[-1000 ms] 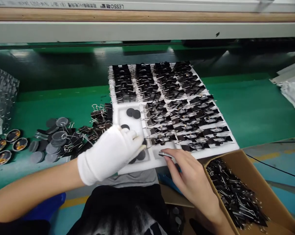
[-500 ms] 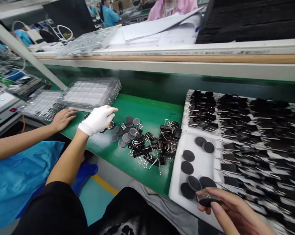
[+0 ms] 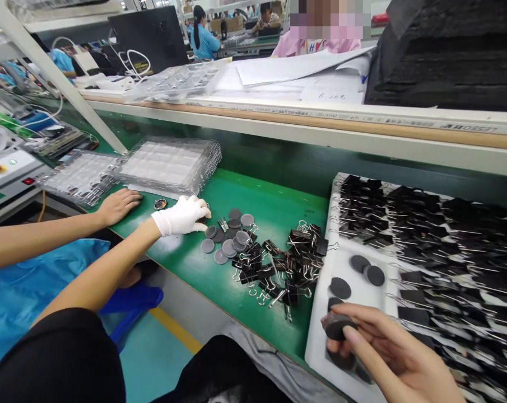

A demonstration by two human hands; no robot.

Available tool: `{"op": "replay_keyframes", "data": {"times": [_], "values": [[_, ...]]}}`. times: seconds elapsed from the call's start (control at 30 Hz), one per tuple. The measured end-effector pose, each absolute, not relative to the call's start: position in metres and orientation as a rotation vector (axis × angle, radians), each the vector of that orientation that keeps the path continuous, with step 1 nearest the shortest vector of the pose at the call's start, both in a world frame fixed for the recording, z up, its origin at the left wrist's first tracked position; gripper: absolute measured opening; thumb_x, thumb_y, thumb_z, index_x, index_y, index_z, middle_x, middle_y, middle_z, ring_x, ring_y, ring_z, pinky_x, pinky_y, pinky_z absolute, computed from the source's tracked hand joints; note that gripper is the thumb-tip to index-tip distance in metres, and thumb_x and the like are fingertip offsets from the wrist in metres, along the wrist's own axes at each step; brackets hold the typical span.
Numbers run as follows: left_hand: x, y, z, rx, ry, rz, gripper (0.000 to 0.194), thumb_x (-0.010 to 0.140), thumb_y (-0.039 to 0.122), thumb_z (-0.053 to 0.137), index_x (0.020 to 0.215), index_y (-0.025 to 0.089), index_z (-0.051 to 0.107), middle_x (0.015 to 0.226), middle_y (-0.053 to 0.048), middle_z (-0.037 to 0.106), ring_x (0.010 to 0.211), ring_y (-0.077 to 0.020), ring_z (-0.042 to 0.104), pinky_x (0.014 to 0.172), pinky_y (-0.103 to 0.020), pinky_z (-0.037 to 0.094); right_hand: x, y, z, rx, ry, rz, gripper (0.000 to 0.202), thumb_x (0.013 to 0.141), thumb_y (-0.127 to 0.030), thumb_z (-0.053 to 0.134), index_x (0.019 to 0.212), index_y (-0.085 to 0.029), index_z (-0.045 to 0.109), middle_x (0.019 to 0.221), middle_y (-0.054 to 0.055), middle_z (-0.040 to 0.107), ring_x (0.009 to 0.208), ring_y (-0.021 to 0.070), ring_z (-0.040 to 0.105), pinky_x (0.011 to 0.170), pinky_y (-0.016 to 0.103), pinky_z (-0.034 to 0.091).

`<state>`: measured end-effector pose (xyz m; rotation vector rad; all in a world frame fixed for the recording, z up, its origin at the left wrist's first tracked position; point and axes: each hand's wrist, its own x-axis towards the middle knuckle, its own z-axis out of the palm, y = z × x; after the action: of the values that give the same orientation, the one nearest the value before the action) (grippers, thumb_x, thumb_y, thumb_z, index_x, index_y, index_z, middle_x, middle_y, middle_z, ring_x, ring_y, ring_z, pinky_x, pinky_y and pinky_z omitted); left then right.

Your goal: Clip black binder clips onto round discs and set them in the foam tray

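Note:
My left hand point(image 3: 181, 216), in a white glove, is over the green bench with its fingers bent down around a small round part point(image 3: 203, 219), mostly hidden by them. A similar round part with a shiny rim point(image 3: 159, 204) lies to its left. Right of the glove, several dark round discs point(image 3: 228, 247) are in a loose pile beside a heap of black binder clips point(image 3: 278, 257). My bare right hand point(image 3: 387, 347) pinches a dark round disc point(image 3: 339, 327) between thumb and fingers above the white foam tray point(image 3: 320, 341). More discs point(image 3: 340, 287) lie in that tray, some behind my fingers.
Rows of clipped black pieces point(image 3: 429, 235) fill the tray's right side. Stacked clear plastic trays point(image 3: 164, 165) stand at the back left. A co-worker's bare hand point(image 3: 119, 206) rests on the bench edge at left. A shelf edge point(image 3: 303, 126) crosses above the bench.
My left fingers have come down and bent around the small round part. My right hand, still holding the disc, has moved left over the tray. The whole view has shifted.

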<state>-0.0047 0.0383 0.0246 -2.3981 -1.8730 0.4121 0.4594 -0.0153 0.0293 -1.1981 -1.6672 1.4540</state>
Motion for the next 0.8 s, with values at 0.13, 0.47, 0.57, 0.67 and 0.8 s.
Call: {"op": "replay_keyframes", "data": {"times": [0.13, 0.47, 0.57, 0.67, 0.8], "values": [[-0.006, 0.045, 0.026, -2.427, -1.804, 0.284, 0.048, 0.096, 0.055, 0.056, 0.135, 0.028, 0.061, 0.133, -0.014, 0.061, 0.113, -0.0316, 0.057, 0.09, -0.04, 0.04, 0.452, 0.001, 0.042, -1.154, -1.608, 1.56, 0.035, 0.089, -0.048, 0.072, 0.113, -0.022, 0.069, 0.081, 0.008, 0.077, 0.071, 0.0221, 0.076, 0.064, 0.027, 0.064], [-0.019, 0.059, 0.026, -2.403, -1.977, 0.312, 0.054, 0.09, 0.059, 0.06, 0.127, 0.02, 0.064, 0.114, -0.012, 0.07, 0.097, -0.0281, 0.067, 0.083, -0.035, 0.046, 0.413, 0.032, 0.06, -1.107, -1.13, 1.765, 0.039, 0.08, -0.045, 0.082, 0.107, -0.019, 0.069, 0.092, 0.008, 0.075, 0.08, 0.0221, 0.077, 0.074, 0.033, 0.064], [-0.015, 0.067, 0.028, -2.476, -1.927, 0.3, 0.043, 0.094, 0.053, 0.055, 0.117, 0.019, 0.068, 0.108, -0.01, 0.072, 0.094, -0.0247, 0.068, 0.084, -0.033, 0.047, 0.405, 0.046, 0.051, -1.06, -1.08, 1.719, 0.039, 0.079, -0.042, 0.084, 0.106, -0.019, 0.067, 0.093, 0.006, 0.076, 0.082, 0.0214, 0.078, 0.078, 0.033, 0.065], [-0.006, 0.072, 0.039, -2.456, -1.885, 0.239, 0.041, 0.101, 0.05, 0.044, 0.11, 0.021, 0.071, 0.105, -0.009, 0.073, 0.093, -0.0235, 0.069, 0.084, -0.033, 0.049, 0.403, 0.055, 0.04, -0.976, -1.134, 1.594, 0.038, 0.083, -0.044, 0.08, 0.108, -0.02, 0.065, 0.095, 0.006, 0.076, 0.082, 0.0201, 0.078, 0.082, 0.035, 0.065], [0.036, 0.075, 0.059, -2.318, -1.836, -0.379, 0.038, 0.102, 0.044, 0.044, 0.11, 0.02, 0.073, 0.11, -0.008, 0.075, 0.102, -0.022, 0.069, 0.093, -0.033, 0.052, 0.404, 0.057, 0.035, -0.92, -1.377, 1.315, 0.029, 0.095, -0.041, 0.066, 0.113, -0.019, 0.063, 0.099, 0.007, 0.076, 0.081, 0.0197, 0.078, 0.079, 0.038, 0.065]]}}
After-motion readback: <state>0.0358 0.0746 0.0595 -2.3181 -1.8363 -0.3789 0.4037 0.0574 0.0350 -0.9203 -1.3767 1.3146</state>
